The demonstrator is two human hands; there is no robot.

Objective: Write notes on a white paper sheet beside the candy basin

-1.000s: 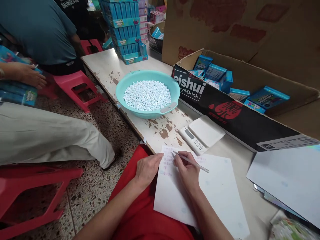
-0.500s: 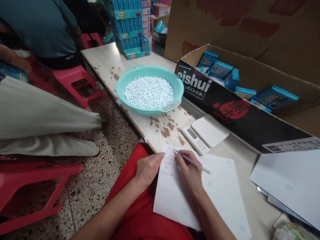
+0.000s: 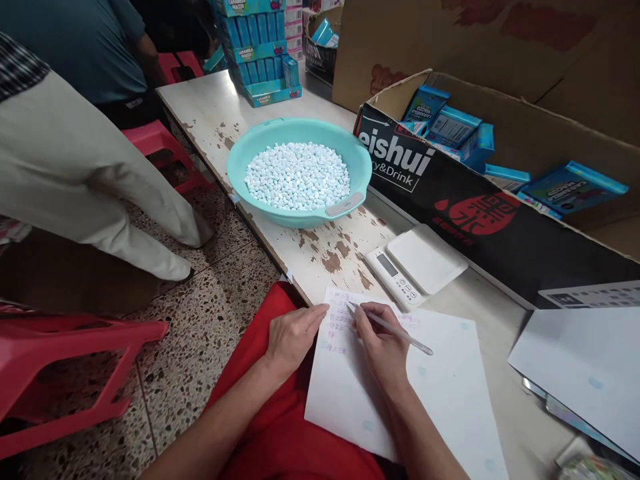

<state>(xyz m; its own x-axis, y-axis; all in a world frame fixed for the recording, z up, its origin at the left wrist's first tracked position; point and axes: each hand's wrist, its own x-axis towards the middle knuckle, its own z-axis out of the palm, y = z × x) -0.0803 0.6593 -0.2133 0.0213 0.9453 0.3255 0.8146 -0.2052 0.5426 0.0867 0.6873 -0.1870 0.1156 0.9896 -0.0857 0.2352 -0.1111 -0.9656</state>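
My right hand [image 3: 384, 347] grips a slim translucent pen [image 3: 407, 339]. Its tip touches a white sheet of paper [image 3: 450, 380] near the handwritten lines in purple-red ink. On the sheet's left edge, my left hand [image 3: 295, 339] has its fingers pressed together, fingertips at the edge beside the writing; its thumb is mostly hidden. Just beyond the paper lies a white digital kitchen scale [image 3: 425, 257] with a bare platform. Further off, a turquoise plastic basin [image 3: 245, 177] holds many small pale sweets [image 3: 300, 175].
A black-printed cardboard box [image 3: 400, 160] with blue candy packets [image 3: 453, 127] stands along the right. Stacked blue display trays [image 3: 275, 93] sit at the table's far end. More paper [image 3: 580, 373] lies at right. Red stools [image 3: 85, 373] and a person in light trousers [image 3: 110, 180] are on the left.
The view has shifted slightly. The person in light trousers has moved and shows more of the body. My hands keep nearly the same place, pen still at the paper.
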